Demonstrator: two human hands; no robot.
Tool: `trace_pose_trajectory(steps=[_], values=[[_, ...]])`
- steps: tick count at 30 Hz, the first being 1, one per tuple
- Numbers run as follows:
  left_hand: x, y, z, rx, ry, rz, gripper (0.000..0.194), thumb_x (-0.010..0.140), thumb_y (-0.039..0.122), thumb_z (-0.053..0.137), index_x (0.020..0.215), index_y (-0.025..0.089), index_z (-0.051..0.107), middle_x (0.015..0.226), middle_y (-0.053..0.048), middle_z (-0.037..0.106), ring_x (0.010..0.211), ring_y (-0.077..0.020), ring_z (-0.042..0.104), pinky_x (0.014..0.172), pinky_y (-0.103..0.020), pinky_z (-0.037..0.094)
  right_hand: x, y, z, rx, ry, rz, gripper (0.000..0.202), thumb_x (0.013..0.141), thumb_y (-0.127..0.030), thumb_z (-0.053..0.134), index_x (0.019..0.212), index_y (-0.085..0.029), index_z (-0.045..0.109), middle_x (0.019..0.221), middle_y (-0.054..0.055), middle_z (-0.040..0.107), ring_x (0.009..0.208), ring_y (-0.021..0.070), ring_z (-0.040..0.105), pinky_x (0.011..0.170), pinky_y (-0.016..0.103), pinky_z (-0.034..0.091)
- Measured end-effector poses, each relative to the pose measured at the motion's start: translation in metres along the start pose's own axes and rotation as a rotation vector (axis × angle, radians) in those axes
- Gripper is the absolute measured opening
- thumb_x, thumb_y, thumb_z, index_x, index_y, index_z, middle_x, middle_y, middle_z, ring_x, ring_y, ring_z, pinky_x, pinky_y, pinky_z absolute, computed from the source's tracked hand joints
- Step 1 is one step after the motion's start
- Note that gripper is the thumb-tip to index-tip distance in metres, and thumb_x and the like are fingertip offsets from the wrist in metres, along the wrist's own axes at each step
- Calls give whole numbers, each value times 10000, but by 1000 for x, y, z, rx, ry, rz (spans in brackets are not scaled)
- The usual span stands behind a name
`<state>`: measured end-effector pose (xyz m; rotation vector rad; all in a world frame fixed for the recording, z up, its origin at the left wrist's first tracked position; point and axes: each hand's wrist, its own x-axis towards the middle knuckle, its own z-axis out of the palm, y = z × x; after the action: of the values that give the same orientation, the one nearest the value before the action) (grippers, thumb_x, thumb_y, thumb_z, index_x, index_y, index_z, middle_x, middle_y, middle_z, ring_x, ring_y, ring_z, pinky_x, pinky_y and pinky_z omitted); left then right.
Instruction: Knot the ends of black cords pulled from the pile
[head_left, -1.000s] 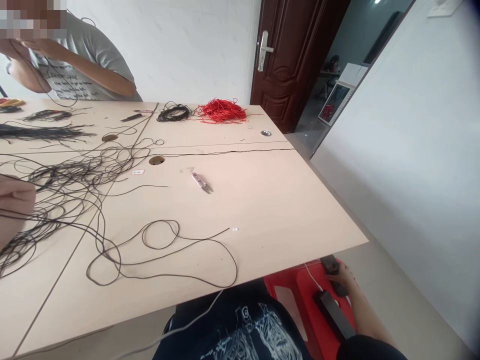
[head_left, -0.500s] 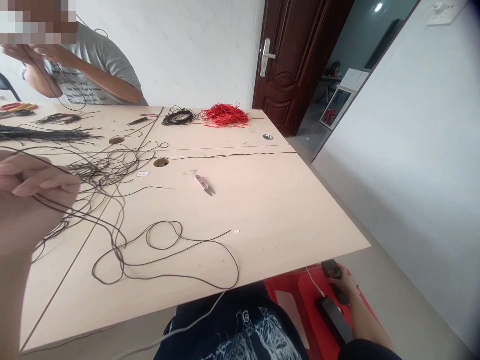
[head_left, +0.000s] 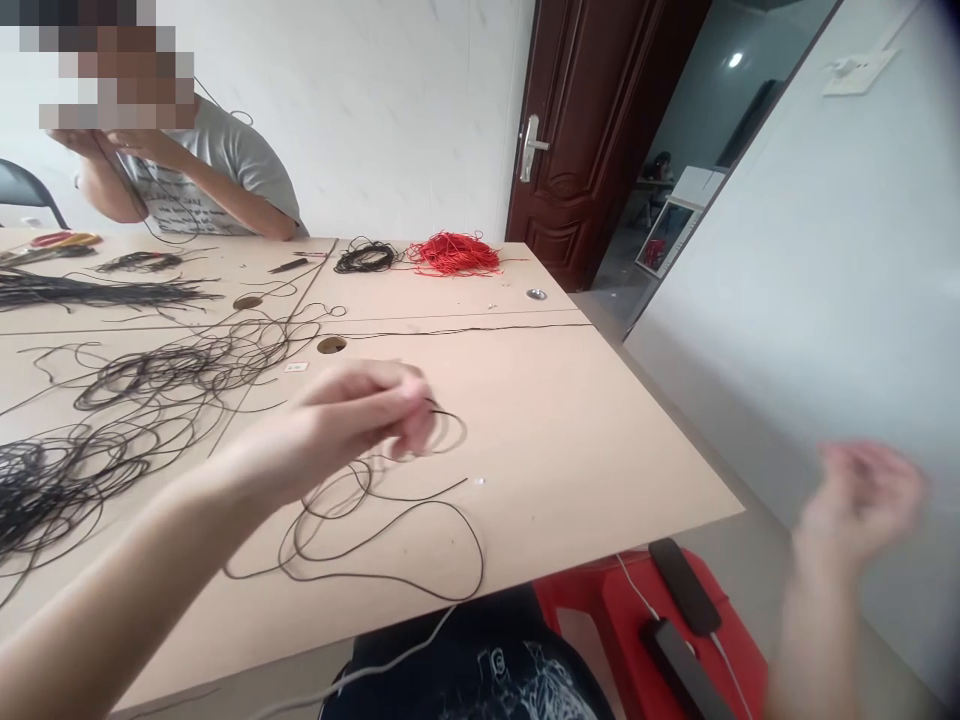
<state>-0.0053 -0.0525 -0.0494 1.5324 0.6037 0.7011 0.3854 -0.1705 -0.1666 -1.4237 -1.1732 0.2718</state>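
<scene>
The left hand (head_left: 375,410) reaches over the table (head_left: 600,440), fingers curled loosely around a loop of black cord (head_left: 375,530) (blur hides the exact grip). The right hand (head_left: 862,500) hangs off the table's edge, fingers half open, empty.

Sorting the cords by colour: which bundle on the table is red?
The red bundle at the far edge, beside the small black coil; every other cord is black.
</scene>
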Motion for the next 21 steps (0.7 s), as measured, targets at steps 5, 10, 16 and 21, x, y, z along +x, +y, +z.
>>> trace_pose_trajectory(steps=[5, 10, 16, 21], values=[[26, 22, 41, 356, -172, -1, 285, 852, 250, 495, 608, 141, 592, 582, 8, 545, 559, -81, 486, 548, -198, 387, 22, -86, 108, 273, -601, -250, 478, 746, -490, 611, 1140, -233, 523, 1151, 62, 576, 1113, 222, 528, 990, 403, 412], [20, 31, 44, 404, -74, 61, 284, 838, 255, 515, 584, 146, 583, 534, 26, 519, 529, -75, 479, 503, -189, 369, 25, -132, 155, 713, -990, -254, 155, 898, -280, 460, 850, -161, 547, 889, 43, 615, 895, 119, 590, 821, 300, 468], [19, 18, 31, 304, 4, 172, 285, 855, 253, 504, 614, 148, 613, 572, -4, 588, 577, -106, 560, 568, -220, 440, 20, -126, 166, 704, -1089, -132, 239, 812, -356, 580, 953, -174, 518, 935, 40, 566, 873, 123, 559, 786, 297, 457], [19, 51, 11, 11, 407, 388, 288, 844, 154, 520, 579, 107, 623, 555, -11, 593, 556, -88, 568, 536, -183, 437, 38, -111, 181, 616, -1063, -135, 236, 824, -353, 559, 722, -141, 550, 765, 23, 601, 760, 95, 564, 734, 261, 444]])
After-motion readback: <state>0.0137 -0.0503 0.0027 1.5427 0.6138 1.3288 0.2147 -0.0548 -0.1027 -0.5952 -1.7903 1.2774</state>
